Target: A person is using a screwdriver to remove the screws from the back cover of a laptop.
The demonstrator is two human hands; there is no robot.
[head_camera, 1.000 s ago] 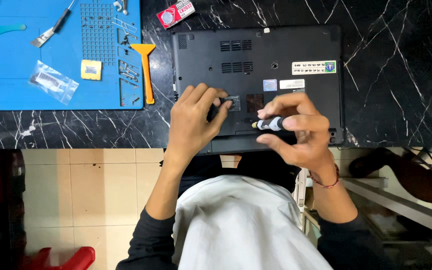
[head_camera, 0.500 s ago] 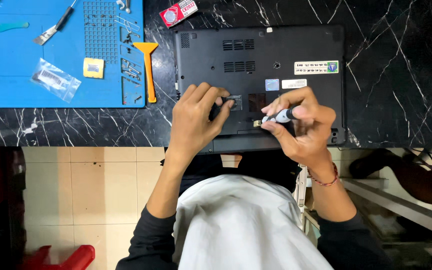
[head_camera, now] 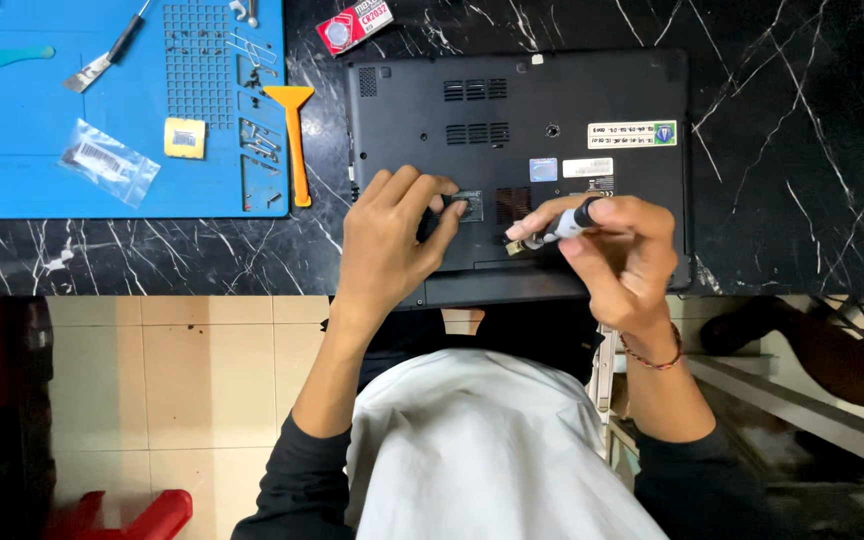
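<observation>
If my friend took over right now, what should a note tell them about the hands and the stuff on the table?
Left hand: lies flat on the upturned black laptop, fingertips by a small label near the middle.
Right hand: grips a small screwdriver, tip on the laptop's base near the front edge.
Beside it: blue work mat with an orange pry tool, a clear bag and a small yellow square.
Done: laptop flipped over; bottom cover is on.
Left: whether any screws are out cannot be told.

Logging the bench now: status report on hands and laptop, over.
Left hand flat on upturned black laptop. Right hand grips screwdriver, tip at the base near the front edge. Nothing between hands; orange pry tool lies on blue mat.
</observation>
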